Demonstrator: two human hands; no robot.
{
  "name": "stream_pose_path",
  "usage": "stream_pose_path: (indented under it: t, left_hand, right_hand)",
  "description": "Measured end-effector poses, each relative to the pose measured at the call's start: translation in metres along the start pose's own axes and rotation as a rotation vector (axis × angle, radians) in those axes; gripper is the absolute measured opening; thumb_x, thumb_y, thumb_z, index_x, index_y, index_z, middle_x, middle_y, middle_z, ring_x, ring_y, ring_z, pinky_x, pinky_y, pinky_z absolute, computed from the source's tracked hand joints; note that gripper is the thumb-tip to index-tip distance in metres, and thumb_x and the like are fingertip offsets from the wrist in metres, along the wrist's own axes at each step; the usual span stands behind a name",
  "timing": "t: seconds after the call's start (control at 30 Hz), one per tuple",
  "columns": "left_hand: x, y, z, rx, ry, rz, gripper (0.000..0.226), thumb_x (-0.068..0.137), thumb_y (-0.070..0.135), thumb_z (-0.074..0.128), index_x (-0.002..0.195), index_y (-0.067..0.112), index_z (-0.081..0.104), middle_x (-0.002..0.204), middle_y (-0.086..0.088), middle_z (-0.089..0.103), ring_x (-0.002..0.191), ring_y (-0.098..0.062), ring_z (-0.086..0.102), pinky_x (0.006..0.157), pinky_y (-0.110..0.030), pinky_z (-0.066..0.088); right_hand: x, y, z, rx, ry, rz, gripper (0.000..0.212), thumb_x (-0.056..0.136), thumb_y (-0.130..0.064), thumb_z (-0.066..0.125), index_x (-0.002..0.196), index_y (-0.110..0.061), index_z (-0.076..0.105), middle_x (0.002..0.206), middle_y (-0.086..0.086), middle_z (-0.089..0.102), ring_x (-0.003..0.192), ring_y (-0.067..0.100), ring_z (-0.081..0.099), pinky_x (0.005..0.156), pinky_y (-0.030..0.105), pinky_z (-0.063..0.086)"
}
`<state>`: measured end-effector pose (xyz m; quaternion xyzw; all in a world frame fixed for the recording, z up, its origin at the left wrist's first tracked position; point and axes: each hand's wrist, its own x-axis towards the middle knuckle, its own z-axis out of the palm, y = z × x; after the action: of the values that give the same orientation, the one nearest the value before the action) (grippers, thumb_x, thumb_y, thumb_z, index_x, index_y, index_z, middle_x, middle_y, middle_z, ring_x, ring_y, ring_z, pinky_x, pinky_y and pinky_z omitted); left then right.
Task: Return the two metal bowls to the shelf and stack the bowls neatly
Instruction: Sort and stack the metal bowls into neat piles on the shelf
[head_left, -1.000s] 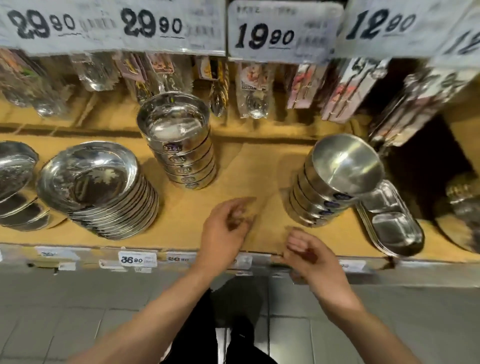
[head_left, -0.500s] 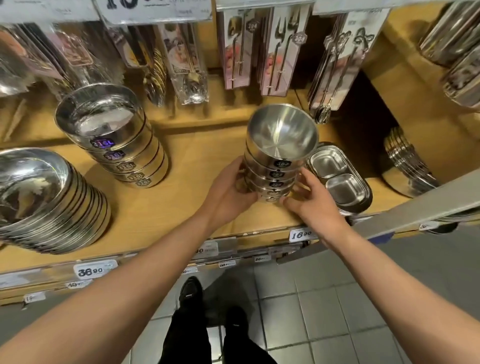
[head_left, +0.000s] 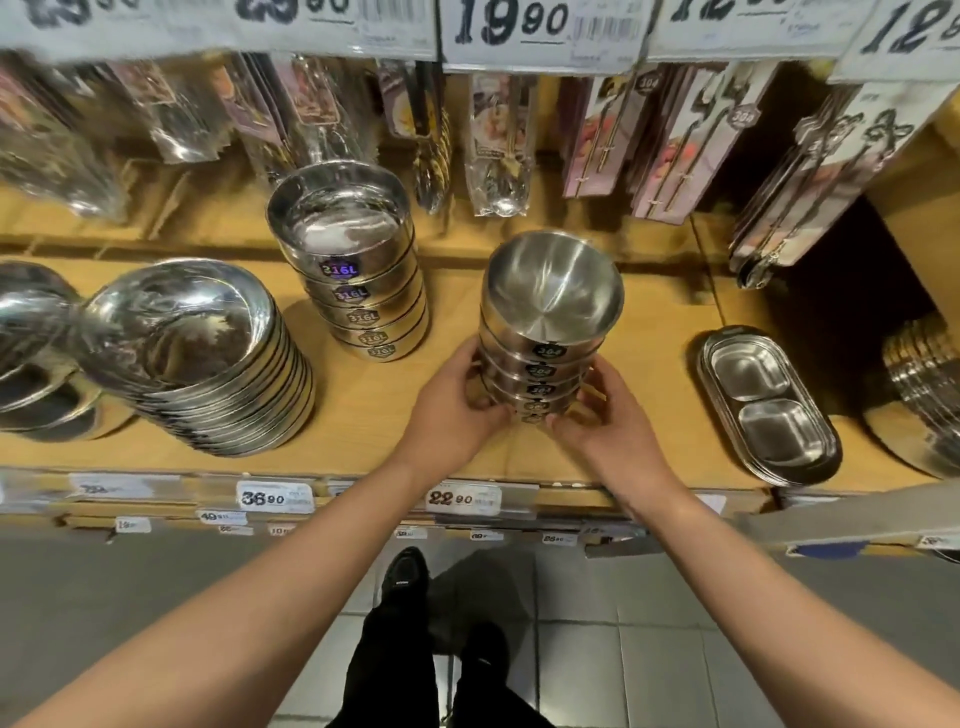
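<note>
A stack of several brushed metal bowls (head_left: 550, 312) with black "304" stickers stands upright on the wooden shelf (head_left: 363, 426), near its front edge at the centre. My left hand (head_left: 457, 405) grips the lower bowls from the left, fingers curled round their sides. My right hand (head_left: 605, 415) grips the same lower bowls from the right. Behind and to the left stands a second stack of shinier bowls (head_left: 348, 260) marked "316L".
A tilted stack of shallow metal plates (head_left: 202, 353) lies at the left. Divided metal trays (head_left: 769, 410) sit at the right, more metalware at the far right. Packaged cutlery (head_left: 498, 140) hangs behind. Price tags line the shelf's front edge.
Both hands went from empty near the shelf edge to gripping the "304" bowl stack. The stack now stands away from the divided trays, nearer the shelf's middle, and upright instead of leaning.
</note>
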<state>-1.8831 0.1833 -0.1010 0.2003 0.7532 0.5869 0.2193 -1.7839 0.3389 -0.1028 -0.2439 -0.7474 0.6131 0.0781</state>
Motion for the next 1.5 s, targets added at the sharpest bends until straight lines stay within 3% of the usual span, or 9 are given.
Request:
stream_pose_path:
  t: [0.3, 0.5, 0.93, 1.03, 1.1, 1.17, 1.3, 1.4, 1.5]
  left_hand:
    - [-0.034, -0.017, -0.057, -0.008, 0.181, -0.048, 0.065, 0.082, 0.005, 0.079, 0.133, 0.036, 0.054, 0.112, 0.036, 0.066, 0.11, 0.018, 0.057, 0.084, -0.006, 0.048]
    - [-0.044, -0.022, -0.073, -0.014, 0.217, -0.063, 0.065, 0.083, -0.004, 0.075, 0.136, 0.027, 0.055, 0.11, 0.03, 0.069, 0.107, 0.013, 0.062, 0.08, -0.004, 0.048]
    - [-0.055, -0.02, -0.076, -0.024, 0.258, -0.081, 0.073, 0.082, -0.008, 0.072, 0.144, 0.025, 0.05, 0.117, 0.025, 0.069, 0.114, 0.008, 0.061, 0.085, -0.011, 0.051]
    - [-0.059, -0.02, -0.079, 0.019, 0.257, -0.11, 0.076, 0.082, -0.002, 0.075, 0.145, 0.03, 0.048, 0.117, 0.025, 0.068, 0.111, 0.012, 0.059, 0.082, -0.008, 0.049]
    - [-0.067, -0.017, -0.086, 0.066, 0.268, -0.163, 0.078, 0.084, 0.004, 0.076, 0.149, 0.031, 0.043, 0.126, 0.023, 0.06, 0.11, 0.014, 0.055, 0.082, -0.006, 0.049]
    - [-0.08, -0.014, -0.098, 0.1, 0.3, -0.218, 0.074, 0.084, 0.007, 0.078, 0.148, 0.023, 0.044, 0.129, 0.015, 0.057, 0.112, 0.008, 0.054, 0.081, -0.007, 0.05]
    - [-0.106, -0.013, -0.13, 0.107, 0.398, -0.264, 0.046, 0.085, -0.001, 0.072, 0.124, 0.022, 0.061, 0.107, 0.008, 0.064, 0.1, -0.007, 0.059, 0.071, -0.005, 0.049]
    - [-0.121, -0.016, -0.156, 0.126, 0.459, -0.314, 0.029, 0.089, 0.003, 0.069, 0.113, 0.021, 0.068, 0.103, 0.001, 0.069, 0.093, -0.01, 0.062, 0.072, -0.005, 0.047]
    - [-0.131, -0.018, -0.183, 0.134, 0.526, -0.329, 0.022, 0.092, 0.007, 0.064, 0.102, 0.025, 0.068, 0.1, -0.003, 0.073, 0.085, -0.01, 0.065, 0.089, -0.025, 0.056]
  right_hand:
    - [0.01, -0.007, 0.065, -0.033, -0.127, -0.003, 0.064, 0.084, -0.008, 0.078, 0.108, -0.058, 0.047, 0.096, -0.055, 0.057, 0.094, -0.028, 0.055, 0.073, -0.004, 0.041]
    - [0.013, -0.006, 0.085, -0.054, -0.14, 0.03, 0.073, 0.085, -0.008, 0.077, 0.145, -0.032, 0.045, 0.119, -0.029, 0.058, 0.11, -0.012, 0.056, 0.093, 0.014, 0.049]
    - [0.009, -0.006, 0.092, -0.109, -0.181, 0.037, 0.086, 0.084, -0.011, 0.076, 0.1, -0.085, 0.036, 0.099, -0.063, 0.045, 0.097, -0.034, 0.045, 0.085, 0.011, 0.042]
    - [0.006, -0.004, 0.092, -0.101, -0.167, 0.053, 0.086, 0.084, -0.013, 0.077, 0.123, -0.078, 0.036, 0.115, -0.047, 0.054, 0.108, -0.02, 0.052, 0.091, 0.014, 0.044]
    - [-0.001, -0.004, 0.091, -0.056, -0.138, 0.153, 0.079, 0.087, -0.011, 0.076, 0.15, -0.038, 0.037, 0.131, -0.017, 0.055, 0.115, 0.002, 0.054, 0.098, 0.022, 0.044]
    - [-0.014, -0.004, 0.088, -0.062, -0.146, 0.26, 0.059, 0.091, -0.012, 0.072, 0.142, -0.022, 0.045, 0.129, -0.004, 0.058, 0.113, 0.012, 0.059, 0.1, 0.029, 0.049]
    - [-0.042, -0.014, 0.096, -0.054, -0.315, 0.368, 0.028, 0.097, -0.02, 0.064, 0.124, -0.015, 0.061, 0.115, -0.006, 0.063, 0.098, 0.006, 0.065, 0.075, 0.013, 0.057]
    - [-0.056, -0.027, 0.118, -0.017, -0.409, 0.313, 0.026, 0.099, -0.025, 0.063, 0.124, -0.019, 0.063, 0.118, -0.003, 0.063, 0.096, 0.008, 0.067, 0.084, 0.02, 0.059]
    - [-0.053, -0.049, 0.148, 0.013, -0.435, 0.267, 0.022, 0.1, -0.027, 0.061, 0.122, -0.028, 0.06, 0.117, -0.004, 0.059, 0.096, 0.004, 0.064, 0.062, 0.007, 0.052]
